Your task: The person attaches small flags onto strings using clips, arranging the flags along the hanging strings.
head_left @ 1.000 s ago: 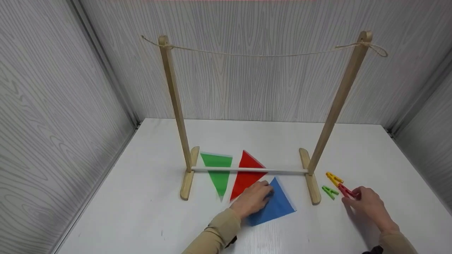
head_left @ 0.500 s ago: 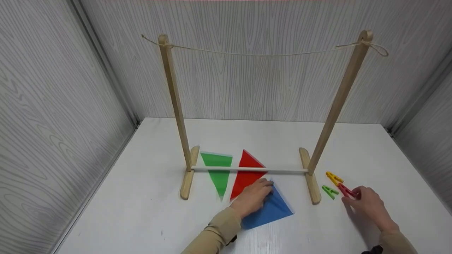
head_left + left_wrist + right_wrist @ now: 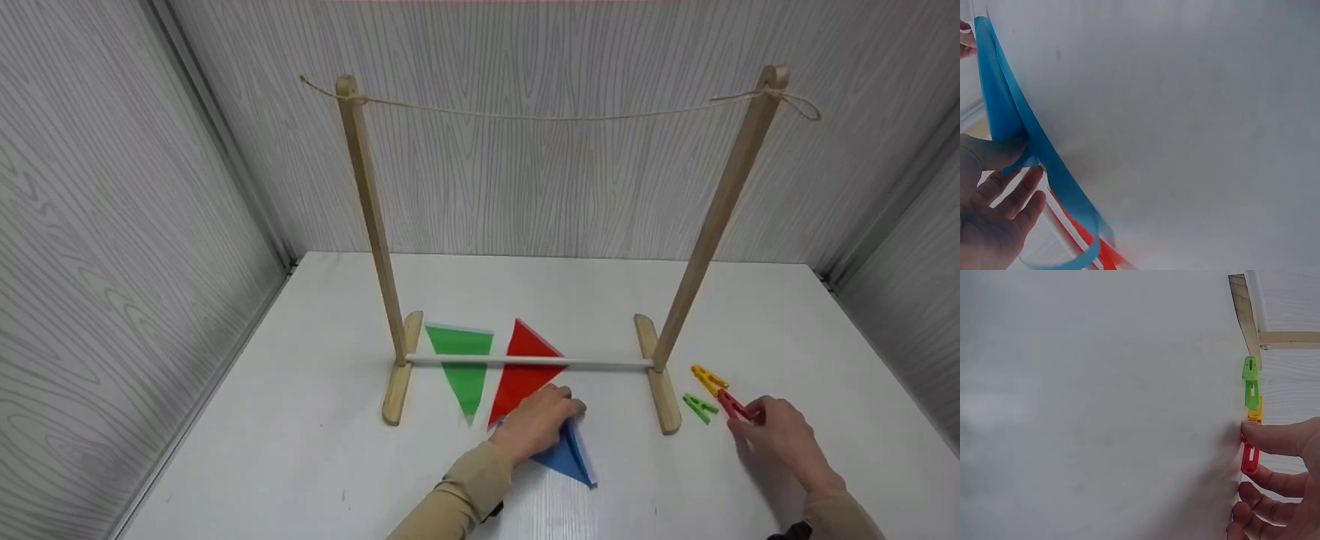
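Note:
My left hand (image 3: pixel 541 424) pinches the blue triangular flag (image 3: pixel 562 459) between thumb and fingers. In the left wrist view the blue flag (image 3: pixel 1002 90) is lifted and folded, and its edge hangs off the table. To the right, my right hand (image 3: pixel 782 435) has thumb and index finger on a red clothespin (image 3: pixel 735 406). The right wrist view has the thumb across the red clothespin (image 3: pixel 1250 460) and the index finger at its end. A yellow clothespin (image 3: pixel 709 379) and a green clothespin (image 3: pixel 700 408) lie beside it. Part of the blue flag is hidden under my left hand.
A wooden stand with two posts (image 3: pixel 370 210) carries a slack string (image 3: pixel 540 118) between their tops. Its white crossbar (image 3: pixel 600 364) passes over a green flag (image 3: pixel 466 384) and a red flag (image 3: pixel 517 386) on the white table (image 3: pixel 300 450).
The blue flag went from lying flat to folded and bunched up in my left hand, its visible corner shifting nearer and to the left. My right hand has hardly moved.

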### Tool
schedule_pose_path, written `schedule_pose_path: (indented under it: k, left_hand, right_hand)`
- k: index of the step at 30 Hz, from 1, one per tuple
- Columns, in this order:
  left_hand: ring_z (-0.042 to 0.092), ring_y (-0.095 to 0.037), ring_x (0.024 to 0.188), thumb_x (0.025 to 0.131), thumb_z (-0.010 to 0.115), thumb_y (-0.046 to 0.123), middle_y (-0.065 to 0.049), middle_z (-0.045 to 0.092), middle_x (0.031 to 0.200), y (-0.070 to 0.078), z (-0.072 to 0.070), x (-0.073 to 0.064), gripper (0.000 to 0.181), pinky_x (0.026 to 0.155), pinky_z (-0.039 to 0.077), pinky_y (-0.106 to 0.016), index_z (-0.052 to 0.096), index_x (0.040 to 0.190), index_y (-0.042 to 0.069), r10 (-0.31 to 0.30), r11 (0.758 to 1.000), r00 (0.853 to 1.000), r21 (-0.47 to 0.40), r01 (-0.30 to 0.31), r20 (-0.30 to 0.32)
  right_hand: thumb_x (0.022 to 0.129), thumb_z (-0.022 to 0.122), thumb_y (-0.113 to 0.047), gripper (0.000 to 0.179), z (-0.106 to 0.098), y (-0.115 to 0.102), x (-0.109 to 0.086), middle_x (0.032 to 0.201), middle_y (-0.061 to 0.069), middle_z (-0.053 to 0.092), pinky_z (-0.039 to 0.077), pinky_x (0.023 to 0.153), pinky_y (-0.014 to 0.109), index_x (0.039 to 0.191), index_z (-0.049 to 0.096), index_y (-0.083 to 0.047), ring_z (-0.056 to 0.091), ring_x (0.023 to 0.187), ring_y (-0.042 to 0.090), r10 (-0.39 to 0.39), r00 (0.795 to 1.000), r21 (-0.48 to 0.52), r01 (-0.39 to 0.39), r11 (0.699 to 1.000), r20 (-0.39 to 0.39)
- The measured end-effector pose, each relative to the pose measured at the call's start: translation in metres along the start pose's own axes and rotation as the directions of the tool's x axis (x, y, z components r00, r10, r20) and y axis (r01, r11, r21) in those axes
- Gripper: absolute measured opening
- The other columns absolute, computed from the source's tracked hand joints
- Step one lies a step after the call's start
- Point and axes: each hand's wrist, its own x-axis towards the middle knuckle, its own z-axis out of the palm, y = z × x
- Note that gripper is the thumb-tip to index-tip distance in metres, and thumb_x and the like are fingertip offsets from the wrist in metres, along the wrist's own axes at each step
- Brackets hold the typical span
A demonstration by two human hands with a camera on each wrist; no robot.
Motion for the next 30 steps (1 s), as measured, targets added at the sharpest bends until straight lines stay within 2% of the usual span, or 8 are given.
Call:
schedule_pose_path:
  k: [7, 12, 14, 17, 21, 24, 28, 30]
  left_hand:
    - [0.052, -0.013, 0.113, 0.098, 0.062, 0.011, 0.002, 0.064, 0.117, -0.002, 0.001, 0.0, 0.033, 0.1, 0.051, -0.024, 0.069, 0.127, 0.025, -0.004, 1.0, 1.0, 0.028, 0.004, -0.004]
    - [0.053, -0.015, 0.118, 0.096, 0.068, 0.018, -0.002, 0.061, 0.122, -0.002, 0.0, -0.003, 0.035, 0.104, 0.05, -0.026, 0.065, 0.131, 0.02, 0.005, 0.995, 1.0, 0.098, -0.003, -0.018]
    - [0.055, -0.018, 0.124, 0.097, 0.067, 0.02, -0.005, 0.06, 0.13, -0.002, -0.001, -0.004, 0.037, 0.109, 0.049, -0.029, 0.062, 0.133, 0.017, 0.0, 0.994, 1.0, 0.107, 0.002, -0.014]
    - [0.057, -0.018, 0.125, 0.099, 0.064, 0.02, -0.007, 0.058, 0.135, -0.002, -0.003, -0.003, 0.039, 0.109, 0.05, -0.029, 0.057, 0.136, 0.013, -0.024, 0.997, 1.0, 0.067, 0.024, -0.01]
    - [0.059, -0.015, 0.112, 0.1, 0.062, 0.02, -0.006, 0.058, 0.126, -0.002, -0.004, -0.002, 0.039, 0.099, 0.055, -0.024, 0.055, 0.138, 0.011, -0.067, 0.995, 0.997, -0.074, 0.064, -0.044]
    - [0.057, -0.018, 0.121, 0.102, 0.058, 0.019, -0.008, 0.056, 0.134, -0.003, -0.006, -0.001, 0.044, 0.107, 0.052, -0.031, 0.05, 0.144, 0.009, -0.125, 0.965, 0.991, -0.237, 0.108, -0.056]
    - [0.04, -0.027, 0.145, 0.103, 0.052, 0.017, -0.012, 0.041, 0.157, -0.004, -0.009, 0.0, 0.052, 0.121, 0.036, -0.048, 0.041, 0.153, 0.009, -0.204, 0.882, 0.978, -0.441, 0.166, -0.041]
    - [0.038, -0.028, 0.147, 0.103, 0.051, 0.016, -0.012, 0.04, 0.158, -0.005, -0.009, 0.002, 0.051, 0.121, 0.035, -0.05, 0.041, 0.152, 0.01, -0.228, 0.842, 0.972, -0.511, 0.171, -0.05]
  right_hand:
    - [0.095, 0.066, -0.02, 0.048, -0.001, 0.002, -0.003, 0.098, 0.024, 0.06, 0.051, 0.066, 0.028, 0.121, 0.051, 0.017, 0.054, 0.086, 0.027, -0.006, 1.0, 0.043, 0.007, 0.999, -0.016]
    - [0.095, 0.064, -0.018, 0.047, -0.002, 0.0, -0.007, 0.103, 0.027, 0.061, 0.052, 0.064, 0.028, 0.124, 0.05, 0.016, 0.056, 0.086, 0.028, -0.025, 0.998, 0.057, 0.029, 0.998, -0.064]
    - [0.095, 0.064, -0.018, 0.048, -0.002, -0.002, -0.008, 0.107, 0.03, 0.06, 0.052, 0.064, 0.028, 0.125, 0.049, 0.016, 0.056, 0.087, 0.028, -0.027, 0.996, 0.067, 0.033, 0.997, -0.086]
    - [0.096, 0.063, -0.019, 0.048, -0.001, -0.003, -0.009, 0.111, 0.032, 0.059, 0.051, 0.064, 0.027, 0.126, 0.049, 0.016, 0.056, 0.088, 0.029, -0.036, 0.992, 0.075, 0.046, 0.996, -0.122]
    - [0.097, 0.063, -0.02, 0.046, 0.0, -0.002, -0.01, 0.113, 0.034, 0.06, 0.049, 0.064, 0.026, 0.125, 0.052, 0.015, 0.06, 0.089, 0.031, -0.082, 0.98, 0.069, 0.096, 0.993, -0.18]
    - [0.097, 0.063, -0.021, 0.045, 0.001, -0.003, -0.011, 0.115, 0.035, 0.061, 0.049, 0.065, 0.026, 0.124, 0.054, 0.014, 0.062, 0.092, 0.035, -0.109, 0.971, 0.07, 0.126, 0.99, -0.211]
    - [0.097, 0.063, -0.023, 0.046, 0.0, -0.005, -0.012, 0.117, 0.034, 0.061, 0.05, 0.066, 0.024, 0.125, 0.054, 0.012, 0.062, 0.096, 0.038, -0.115, 0.968, 0.088, 0.137, 0.987, -0.221]
    - [0.098, 0.063, -0.024, 0.046, -0.001, -0.007, -0.012, 0.119, 0.035, 0.06, 0.051, 0.067, 0.025, 0.126, 0.054, 0.012, 0.062, 0.098, 0.039, -0.115, 0.969, 0.095, 0.138, 0.986, -0.218]
